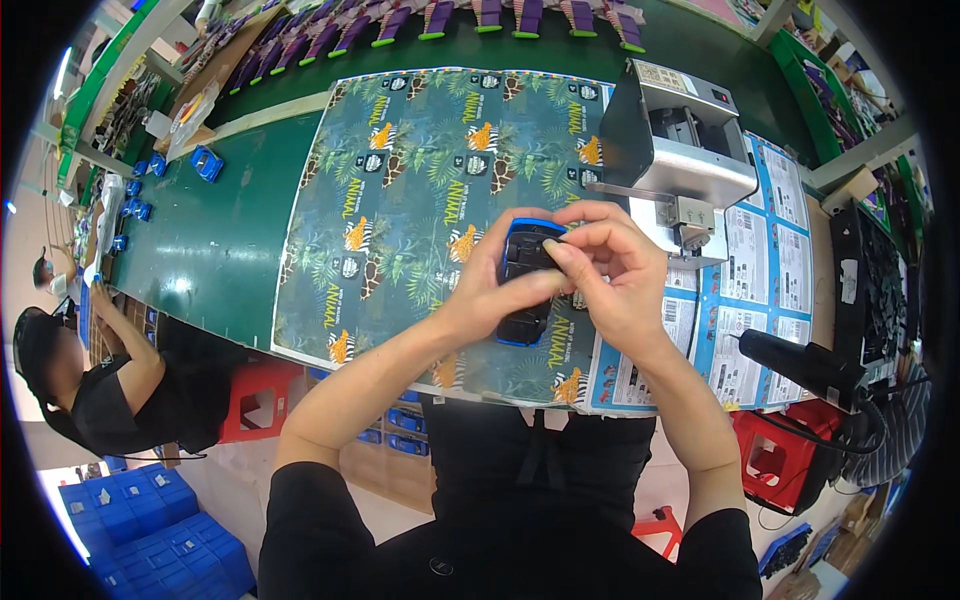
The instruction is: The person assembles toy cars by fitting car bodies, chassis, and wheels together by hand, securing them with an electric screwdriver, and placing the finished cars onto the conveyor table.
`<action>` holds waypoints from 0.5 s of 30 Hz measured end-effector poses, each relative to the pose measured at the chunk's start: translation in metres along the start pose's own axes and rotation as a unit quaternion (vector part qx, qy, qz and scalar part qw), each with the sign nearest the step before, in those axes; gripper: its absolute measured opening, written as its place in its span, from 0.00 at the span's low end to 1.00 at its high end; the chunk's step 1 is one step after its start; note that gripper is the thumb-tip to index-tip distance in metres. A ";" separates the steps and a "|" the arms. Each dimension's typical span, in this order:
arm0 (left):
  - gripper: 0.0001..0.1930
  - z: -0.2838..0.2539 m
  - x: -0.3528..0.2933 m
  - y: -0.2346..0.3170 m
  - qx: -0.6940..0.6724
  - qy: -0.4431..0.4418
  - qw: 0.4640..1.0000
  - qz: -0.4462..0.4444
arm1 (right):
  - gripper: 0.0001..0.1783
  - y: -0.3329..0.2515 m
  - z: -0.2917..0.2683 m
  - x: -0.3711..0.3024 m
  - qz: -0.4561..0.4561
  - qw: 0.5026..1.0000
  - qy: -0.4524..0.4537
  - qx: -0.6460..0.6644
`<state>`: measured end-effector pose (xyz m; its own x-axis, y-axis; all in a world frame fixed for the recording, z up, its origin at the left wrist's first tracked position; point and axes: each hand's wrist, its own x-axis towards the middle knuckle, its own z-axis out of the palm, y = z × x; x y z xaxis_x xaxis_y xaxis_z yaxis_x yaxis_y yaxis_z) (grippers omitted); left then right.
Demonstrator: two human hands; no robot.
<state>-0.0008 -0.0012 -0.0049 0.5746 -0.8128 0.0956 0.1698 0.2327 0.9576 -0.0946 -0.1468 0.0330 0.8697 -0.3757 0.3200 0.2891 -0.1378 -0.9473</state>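
My left hand [490,290] is closed around a blue toy car [522,328], its fingers along the far side and its thumb across the near part. The car's black underside faces up, with the blue body showing round the edge. My right hand [622,285] is at the car's right side, thumb and index finger pinched together over the black underside. Whatever small part may be between those fingertips is hidden. Both hands are above a table covered with printed dark green sheets [410,215].
A metal machine [690,150] stands at the right rear, and a black power screwdriver [800,362] lies at right. Blue toy cars [207,163] sit at far left. Purple and green parts [440,18] line the back. Another person [120,370] works at left, near blue crates [160,530].
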 end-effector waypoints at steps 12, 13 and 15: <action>0.30 0.009 -0.002 0.006 -0.001 0.023 0.999 -0.025 | 0.06 -0.006 -0.003 0.002 0.085 0.992 -0.039 0.080; 0.24 0.010 -0.002 0.004 0.012 0.043 0.998 -0.037 | 0.06 -0.006 -0.001 0.003 0.057 0.997 -0.021 0.057; 0.16 0.012 0.001 0.008 -0.046 0.085 0.993 -0.062 | 0.06 -0.003 -0.001 0.002 0.027 0.999 -0.002 0.031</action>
<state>-0.0080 -0.0063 0.0064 0.6702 -0.7383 -0.0763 0.3153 0.1902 0.9297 -0.0942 -0.1485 0.0371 0.8860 -0.3783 0.2681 0.2657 -0.0596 -0.9622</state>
